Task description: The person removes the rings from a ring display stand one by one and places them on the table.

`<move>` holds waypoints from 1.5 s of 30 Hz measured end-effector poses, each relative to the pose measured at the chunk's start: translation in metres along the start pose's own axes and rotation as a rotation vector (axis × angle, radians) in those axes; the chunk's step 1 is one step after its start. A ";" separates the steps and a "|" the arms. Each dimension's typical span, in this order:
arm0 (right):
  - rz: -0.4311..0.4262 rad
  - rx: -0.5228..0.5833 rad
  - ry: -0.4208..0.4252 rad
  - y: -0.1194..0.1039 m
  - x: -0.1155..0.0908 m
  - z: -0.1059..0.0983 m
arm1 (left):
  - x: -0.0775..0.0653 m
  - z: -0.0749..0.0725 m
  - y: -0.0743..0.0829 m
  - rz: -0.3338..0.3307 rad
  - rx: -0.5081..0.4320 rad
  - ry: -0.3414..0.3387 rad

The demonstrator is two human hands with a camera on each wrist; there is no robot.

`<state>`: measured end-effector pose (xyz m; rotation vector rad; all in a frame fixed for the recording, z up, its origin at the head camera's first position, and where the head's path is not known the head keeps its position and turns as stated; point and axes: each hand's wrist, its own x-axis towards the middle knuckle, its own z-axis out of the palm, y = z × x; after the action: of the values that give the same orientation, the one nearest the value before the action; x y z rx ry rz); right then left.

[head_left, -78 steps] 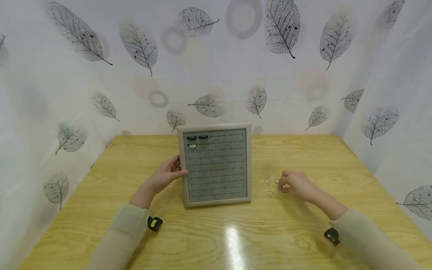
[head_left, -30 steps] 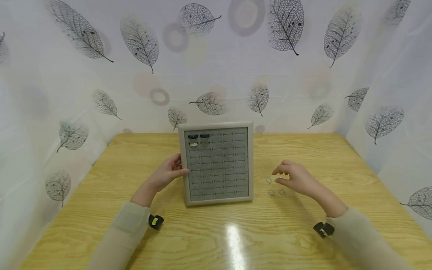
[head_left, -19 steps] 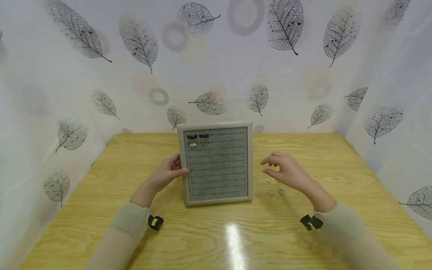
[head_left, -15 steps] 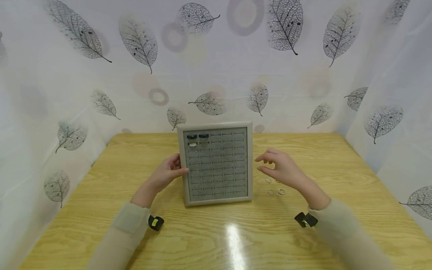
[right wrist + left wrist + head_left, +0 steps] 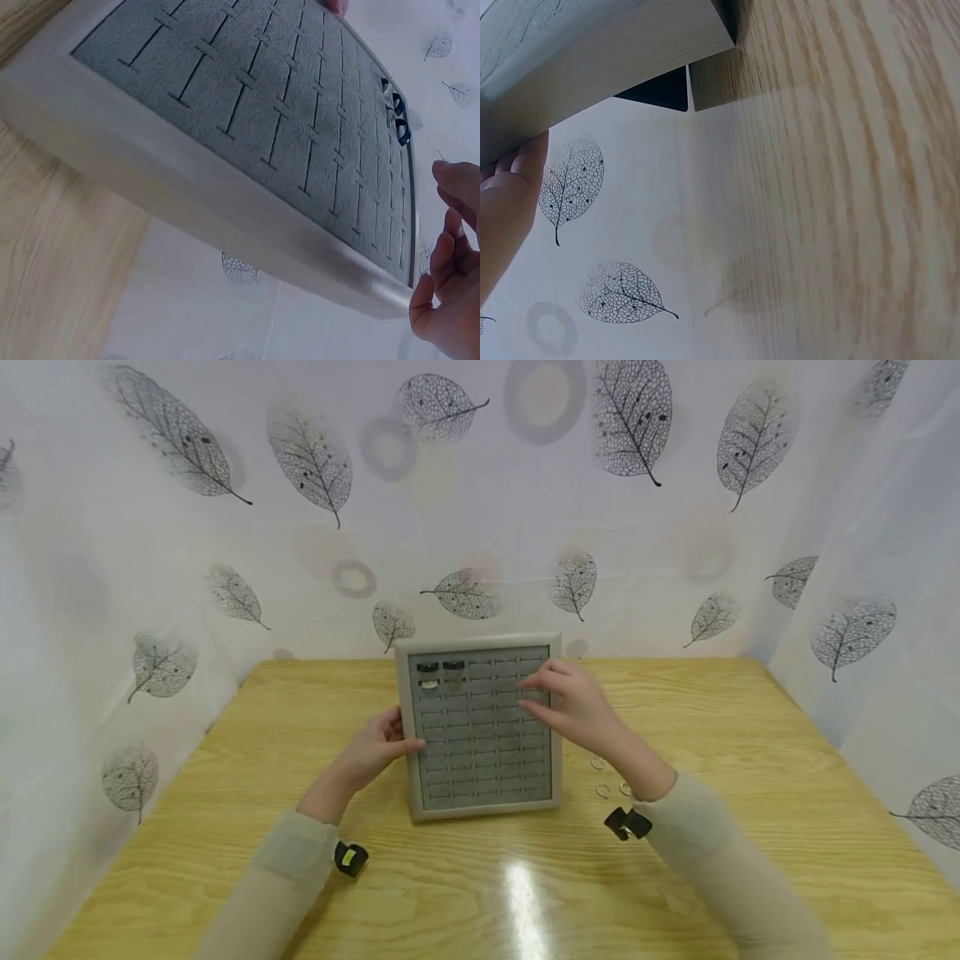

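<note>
A ring display board (image 5: 483, 752) with a pale frame and grey slotted padding leans upright on the table. My left hand (image 5: 369, 750) grips its left edge, thumb on the front and fingers behind; the left wrist view shows the fingers under the frame's side (image 5: 630, 67). A black ring (image 5: 427, 668) and another black ring (image 5: 453, 666) fill slots at the top left, with a pale ring (image 5: 428, 684) below the first. My right hand (image 5: 573, 702) hovers before the board's upper right side, thumb and fingers apart, nothing visible between them.
Several thin silver rings lie on the table right of the board, among them one ring (image 5: 603, 791) near its lower corner, partly behind my right forearm. A leaf-patterned curtain (image 5: 480, 510) encloses the wooden table (image 5: 420, 885) at the back and sides.
My right hand has lifted from the loose rings, its fingers parting, and moved left and up in front of the board. My left hand has kept its grip on the frame.
</note>
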<state>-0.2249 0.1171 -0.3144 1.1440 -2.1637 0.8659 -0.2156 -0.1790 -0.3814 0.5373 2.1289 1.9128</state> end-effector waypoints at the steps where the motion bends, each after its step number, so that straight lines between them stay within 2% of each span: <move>1: -0.013 0.000 0.014 -0.001 0.004 0.003 | 0.000 0.000 0.000 0.001 0.000 -0.005; 6: -0.075 -0.003 0.065 -0.003 0.020 0.019 | 0.001 0.000 0.001 -0.002 0.014 -0.016; 14: -0.169 -0.182 0.076 -0.003 0.041 0.035 | 0.005 0.000 0.002 0.003 0.013 -0.038; 19: -0.192 -0.226 0.083 -0.005 0.050 0.043 | 0.006 0.000 0.001 -0.002 -0.008 -0.056; 26: -0.199 -0.243 0.101 -0.007 0.060 0.051 | 0.005 0.000 0.000 0.007 -0.029 -0.075; 36: -0.178 -0.248 0.058 -0.010 0.065 0.054 | 0.001 -0.002 0.002 -0.012 -0.040 -0.074; 45: -0.194 -0.178 0.035 -0.009 0.066 0.053 | 0.000 -0.003 0.001 -0.008 -0.030 -0.074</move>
<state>-0.2585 0.0402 -0.2998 1.2140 -2.0164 0.5925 -0.2164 -0.1814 -0.3802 0.5841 2.0502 1.8872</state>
